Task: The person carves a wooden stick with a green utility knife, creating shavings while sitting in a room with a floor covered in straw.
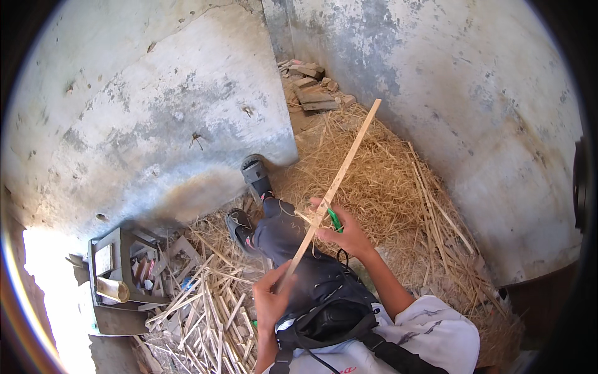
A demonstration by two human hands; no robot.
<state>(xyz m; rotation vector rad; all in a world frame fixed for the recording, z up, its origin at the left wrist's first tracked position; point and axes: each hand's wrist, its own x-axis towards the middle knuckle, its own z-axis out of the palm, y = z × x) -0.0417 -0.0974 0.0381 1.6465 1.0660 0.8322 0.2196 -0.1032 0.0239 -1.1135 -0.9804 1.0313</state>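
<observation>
A long pale bamboo strip [354, 147] runs diagonally over my dark-trousered legs. My left hand [270, 294] is closed on its lower end. Higher up, my right hand [347, 232] wraps round a green-handled tool [335, 217], probably a blade, pressed against the strip; the tool's working edge is hidden. Thin curled shavings [302, 215] hang from the strip beside my right hand.
Split sticks [205, 324] lie heaped lower left beside an open dark cabinet [106, 318] holding debris. Straw-like shavings [380, 174] cover the floor at right. Broken bricks [314, 93] sit at the back between weathered walls [473, 112]. My shoes [254, 171] are outstretched.
</observation>
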